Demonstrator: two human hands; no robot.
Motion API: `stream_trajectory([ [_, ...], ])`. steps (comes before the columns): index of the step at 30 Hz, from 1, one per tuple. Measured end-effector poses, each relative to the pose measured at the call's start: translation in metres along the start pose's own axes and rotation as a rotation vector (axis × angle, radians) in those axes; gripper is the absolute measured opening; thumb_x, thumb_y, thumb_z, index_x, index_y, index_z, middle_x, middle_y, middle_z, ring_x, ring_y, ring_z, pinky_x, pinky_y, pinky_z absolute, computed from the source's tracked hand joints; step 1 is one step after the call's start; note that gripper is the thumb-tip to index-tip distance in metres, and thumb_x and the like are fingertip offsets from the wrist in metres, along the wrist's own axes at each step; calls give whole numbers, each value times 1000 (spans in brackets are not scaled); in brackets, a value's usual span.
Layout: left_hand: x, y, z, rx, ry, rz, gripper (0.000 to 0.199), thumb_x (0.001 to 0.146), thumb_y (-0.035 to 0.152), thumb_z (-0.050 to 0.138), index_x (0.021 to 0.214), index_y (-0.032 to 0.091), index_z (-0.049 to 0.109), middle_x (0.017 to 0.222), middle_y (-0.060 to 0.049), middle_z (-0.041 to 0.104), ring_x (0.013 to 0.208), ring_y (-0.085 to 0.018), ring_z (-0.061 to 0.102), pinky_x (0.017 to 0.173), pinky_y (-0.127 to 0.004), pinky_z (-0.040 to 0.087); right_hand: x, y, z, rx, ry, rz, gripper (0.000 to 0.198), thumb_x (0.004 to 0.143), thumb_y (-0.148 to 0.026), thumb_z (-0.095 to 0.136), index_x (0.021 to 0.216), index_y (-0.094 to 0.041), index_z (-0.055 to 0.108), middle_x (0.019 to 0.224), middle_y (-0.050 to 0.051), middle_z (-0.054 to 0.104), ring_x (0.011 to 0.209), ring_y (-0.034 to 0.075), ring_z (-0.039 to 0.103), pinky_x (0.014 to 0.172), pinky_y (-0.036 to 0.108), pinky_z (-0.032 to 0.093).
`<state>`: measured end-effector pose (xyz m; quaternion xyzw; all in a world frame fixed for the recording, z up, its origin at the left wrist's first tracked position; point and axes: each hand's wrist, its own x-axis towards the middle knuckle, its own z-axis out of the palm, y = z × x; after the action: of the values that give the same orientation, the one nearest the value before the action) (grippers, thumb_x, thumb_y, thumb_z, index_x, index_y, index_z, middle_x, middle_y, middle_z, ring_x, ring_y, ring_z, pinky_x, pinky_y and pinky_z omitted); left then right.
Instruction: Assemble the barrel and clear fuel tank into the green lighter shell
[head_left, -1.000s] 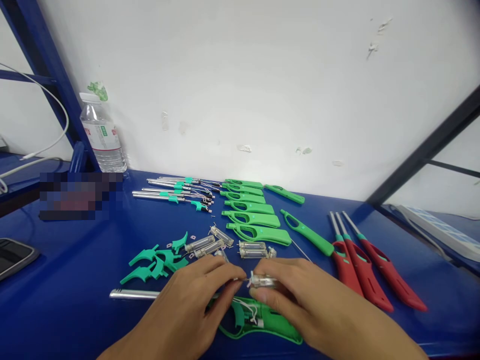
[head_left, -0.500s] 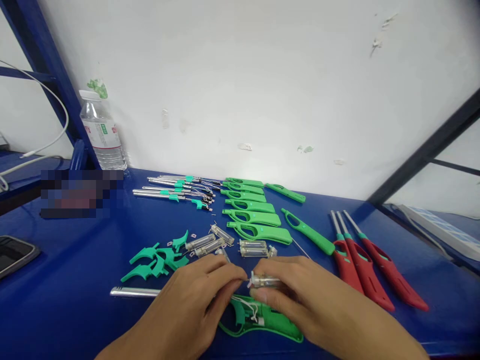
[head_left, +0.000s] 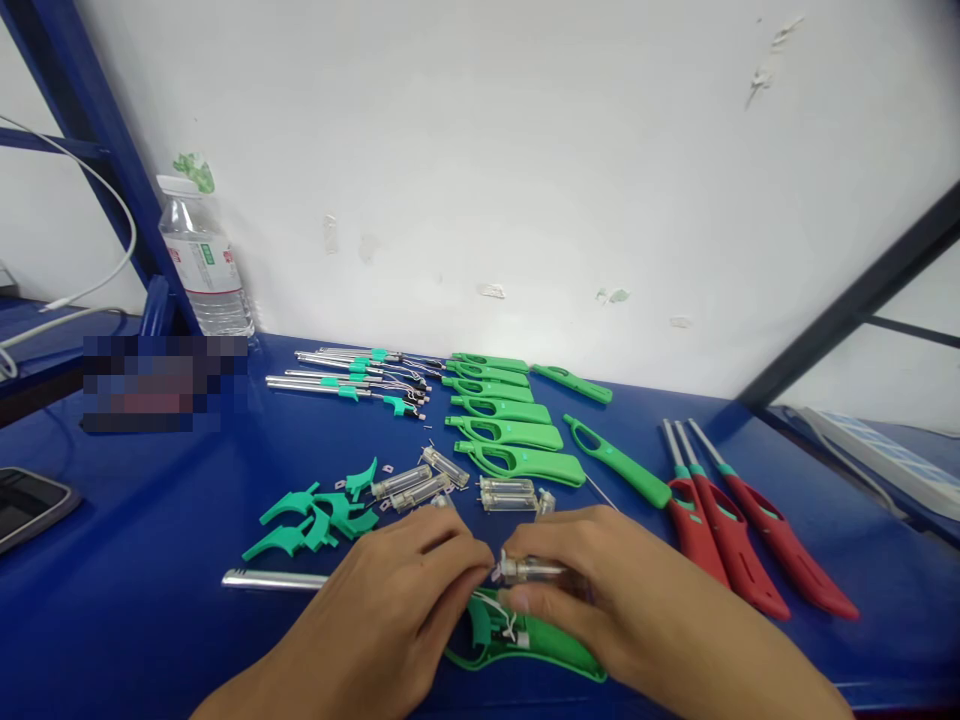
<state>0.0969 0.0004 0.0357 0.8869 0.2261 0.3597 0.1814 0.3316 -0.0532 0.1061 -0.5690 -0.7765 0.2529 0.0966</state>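
My right hand (head_left: 592,590) grips a clear fuel tank (head_left: 532,570) between thumb and fingers, its fitting end pointing left. Close to that end, my left hand (head_left: 427,590) is closed in a pinch; what lies between its fingertips is hidden. Beneath both hands is an opened green lighter shell half (head_left: 551,645) with a teal trigger (head_left: 481,622) and white wires (head_left: 496,606) inside. A metal lighter tube (head_left: 274,580) sticks out to the left from under my left hand.
Loose teal triggers (head_left: 322,520) and several clear tanks (head_left: 420,492) lie ahead. Green shell halves (head_left: 521,463) form a column, with wired metal tubes (head_left: 319,384) to their left. Red lighters (head_left: 757,545) lie right. A water bottle (head_left: 206,265) and a phone (head_left: 30,508) are left.
My left fingertips have shifted slightly at the tank's fitting end. My right hand still holds the tank in nearly the same place, and the view has tilted a little.
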Motion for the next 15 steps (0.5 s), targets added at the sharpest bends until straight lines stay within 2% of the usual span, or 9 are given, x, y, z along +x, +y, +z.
stream_trajectory([
  [5, 0, 0, 3, 26, 9, 38, 30, 118, 13, 47, 108, 25, 72, 96, 1, 71, 83, -16, 70, 73, -26, 55, 2, 0, 1, -3, 2, -23, 24, 110, -29, 77, 88, -26, 68, 82, -9, 73, 74, 13, 61, 70, 29, 36],
  [15, -1, -1, 3, 51, 46, 80, 31, 120, 13, 46, 108, 24, 73, 94, 1, 71, 81, -16, 69, 71, -27, 54, 3, -5, 0, -24, 6, -11, 32, 107, -25, 79, 80, -25, 62, 75, -10, 64, 66, 12, 50, 65, 29, 32],
])
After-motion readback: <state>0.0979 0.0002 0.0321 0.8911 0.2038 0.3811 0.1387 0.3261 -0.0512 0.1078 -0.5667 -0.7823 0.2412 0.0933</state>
